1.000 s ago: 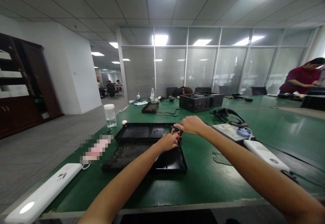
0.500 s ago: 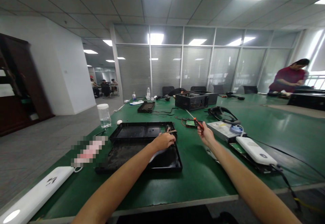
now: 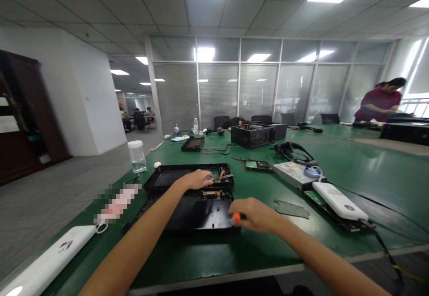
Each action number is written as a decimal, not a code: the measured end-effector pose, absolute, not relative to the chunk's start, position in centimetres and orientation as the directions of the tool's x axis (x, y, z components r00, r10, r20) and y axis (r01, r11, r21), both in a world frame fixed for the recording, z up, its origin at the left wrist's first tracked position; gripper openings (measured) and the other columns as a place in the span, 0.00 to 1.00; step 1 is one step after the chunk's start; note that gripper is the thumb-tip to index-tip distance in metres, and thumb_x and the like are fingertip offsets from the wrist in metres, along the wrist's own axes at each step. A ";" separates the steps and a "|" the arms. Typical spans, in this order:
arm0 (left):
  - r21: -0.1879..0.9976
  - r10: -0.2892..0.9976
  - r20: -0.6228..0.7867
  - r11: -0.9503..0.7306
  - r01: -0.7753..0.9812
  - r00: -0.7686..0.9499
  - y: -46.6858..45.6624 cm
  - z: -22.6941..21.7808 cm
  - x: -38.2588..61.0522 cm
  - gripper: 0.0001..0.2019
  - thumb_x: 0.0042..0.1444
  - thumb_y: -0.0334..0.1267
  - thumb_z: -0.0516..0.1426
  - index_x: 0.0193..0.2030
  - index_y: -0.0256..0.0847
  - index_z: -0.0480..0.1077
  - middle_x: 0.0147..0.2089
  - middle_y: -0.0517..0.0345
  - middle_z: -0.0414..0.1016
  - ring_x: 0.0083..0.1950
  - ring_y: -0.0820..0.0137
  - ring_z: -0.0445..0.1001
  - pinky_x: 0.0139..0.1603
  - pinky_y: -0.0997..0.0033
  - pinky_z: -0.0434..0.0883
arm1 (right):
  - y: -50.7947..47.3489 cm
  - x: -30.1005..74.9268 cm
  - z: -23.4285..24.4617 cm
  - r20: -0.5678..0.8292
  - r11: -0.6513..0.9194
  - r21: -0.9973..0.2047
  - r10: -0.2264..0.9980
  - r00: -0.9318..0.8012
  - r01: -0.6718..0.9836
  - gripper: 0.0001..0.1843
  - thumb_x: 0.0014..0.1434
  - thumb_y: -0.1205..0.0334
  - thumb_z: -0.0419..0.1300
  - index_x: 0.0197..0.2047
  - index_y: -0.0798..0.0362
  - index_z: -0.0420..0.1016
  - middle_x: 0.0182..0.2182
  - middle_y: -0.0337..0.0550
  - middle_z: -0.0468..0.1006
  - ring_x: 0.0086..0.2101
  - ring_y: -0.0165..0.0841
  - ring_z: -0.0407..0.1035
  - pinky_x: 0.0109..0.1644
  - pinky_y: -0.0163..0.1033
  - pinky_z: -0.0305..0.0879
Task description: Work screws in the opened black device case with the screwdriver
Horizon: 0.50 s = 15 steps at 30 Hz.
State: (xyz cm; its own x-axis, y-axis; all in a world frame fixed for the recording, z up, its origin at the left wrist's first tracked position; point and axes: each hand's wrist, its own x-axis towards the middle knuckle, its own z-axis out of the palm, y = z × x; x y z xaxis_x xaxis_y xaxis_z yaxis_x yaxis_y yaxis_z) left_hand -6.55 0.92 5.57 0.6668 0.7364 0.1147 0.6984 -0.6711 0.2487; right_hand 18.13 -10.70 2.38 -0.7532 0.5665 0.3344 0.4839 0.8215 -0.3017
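A black device casing (image 3: 197,211) lies on the green table (image 3: 261,238) in front of me, with a second black tray-like half (image 3: 167,175) just behind it. My left hand (image 3: 196,179) rests on the seam between the two halves, fingers curled near a bundle of wires (image 3: 224,176). My right hand (image 3: 254,215) is closed on an orange-handled screwdriver (image 3: 236,217) at the casing's near right corner.
A clear jar (image 3: 137,156) stands at the left. White power banks (image 3: 337,200) (image 3: 50,260), a silver drive (image 3: 291,173), a green circuit board (image 3: 256,165), headphones (image 3: 295,151) and a black computer case (image 3: 251,135) lie around. A person in red (image 3: 378,106) works at far right.
My right hand came back from the right with the screwdriver and dropped to the casing's near right corner. My left hand shifted slightly left along the seam.
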 end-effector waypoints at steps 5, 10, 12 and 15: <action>0.181 0.849 0.125 -0.528 0.830 0.513 4.4 3.3 -10.5 0.29 0.44 0.47 0.59 0.51 0.34 0.57 0.39 0.52 0.69 0.37 0.68 0.69 0.34 0.75 0.63 | -17.1 17.9 0.5 0.250 0.723 0.034 0.662 -0.707 0.690 0.17 0.50 0.66 0.56 0.45 0.51 0.63 0.40 0.45 0.69 0.35 0.33 0.66 0.35 0.34 0.59; -0.048 0.741 0.017 -0.670 0.740 0.672 5.3 1.8 -10.6 0.12 0.44 0.41 0.60 0.34 0.37 0.67 0.35 0.56 0.69 0.37 0.67 0.68 0.36 0.74 0.63 | -18.5 19.6 -1.0 0.265 0.642 0.067 0.727 -0.634 0.764 0.11 0.50 0.71 0.54 0.38 0.50 0.64 0.34 0.40 0.69 0.32 0.32 0.66 0.31 0.33 0.56; -0.128 0.686 0.116 -0.707 0.696 0.718 4.9 2.5 -10.0 0.10 0.46 0.40 0.59 0.33 0.37 0.67 0.36 0.54 0.69 0.40 0.66 0.68 0.40 0.73 0.63 | -18.2 19.8 -1.1 0.257 0.634 0.057 0.737 -0.625 0.771 0.09 0.50 0.71 0.54 0.36 0.50 0.65 0.33 0.39 0.70 0.31 0.31 0.66 0.31 0.33 0.55; -0.185 0.628 0.226 -0.723 0.666 0.745 3.7 4.9 -9.2 0.10 0.48 0.40 0.58 0.35 0.36 0.68 0.38 0.52 0.69 0.41 0.65 0.68 0.41 0.72 0.62 | -16.4 19.6 -0.7 0.249 0.619 0.034 0.755 -0.607 0.784 0.07 0.51 0.70 0.53 0.35 0.50 0.66 0.33 0.39 0.70 0.32 0.32 0.66 0.33 0.34 0.56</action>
State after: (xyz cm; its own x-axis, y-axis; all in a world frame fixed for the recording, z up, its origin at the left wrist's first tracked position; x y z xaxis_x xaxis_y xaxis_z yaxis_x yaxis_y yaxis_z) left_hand -9.17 3.71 4.88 0.7448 0.6280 0.2255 0.6657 -0.7228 -0.1854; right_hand 19.56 -16.43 -0.74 -0.6067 0.7548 0.2494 0.7845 0.6192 0.0341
